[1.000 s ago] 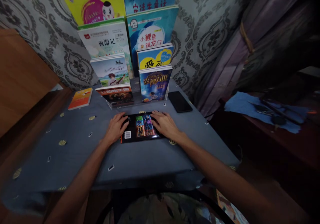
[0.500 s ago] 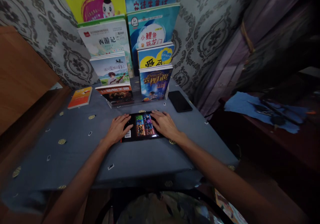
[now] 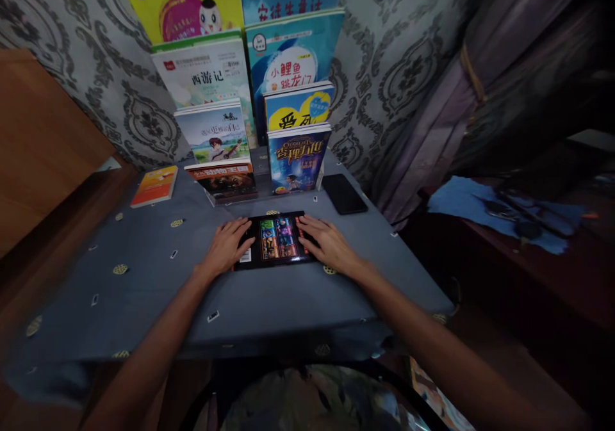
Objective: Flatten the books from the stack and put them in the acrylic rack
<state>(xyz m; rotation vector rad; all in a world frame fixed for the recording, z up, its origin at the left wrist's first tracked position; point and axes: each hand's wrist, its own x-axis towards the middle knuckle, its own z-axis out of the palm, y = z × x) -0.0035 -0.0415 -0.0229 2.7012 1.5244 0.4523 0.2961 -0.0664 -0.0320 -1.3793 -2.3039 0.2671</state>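
Note:
A black book (image 3: 277, 242) with colourful small pictures and a white barcode label lies flat on the table, turned sideways to me. My left hand (image 3: 227, 245) rests on its left end, palm down, fingers stretched out and partly covering the label. Over the right end lies my right hand (image 3: 329, 244), its fingers spread flat on the cover. Neither hand grips the book. Just beyond it stand the animal book (image 3: 223, 180) with an orange-and-dark cover and a blue book (image 3: 298, 161) in a display rack.
More children's books, such as a white-green one (image 3: 206, 75) and a teal one (image 3: 293, 56), rise in tiers behind. An orange book (image 3: 154, 186) lies at left, a black phone (image 3: 344, 194) at right. Glasses rest on a blue cloth (image 3: 461, 203) on a side surface.
My right hand has slid a little to the right along the black book, uncovering more of its pictures. My left hand stays in place.

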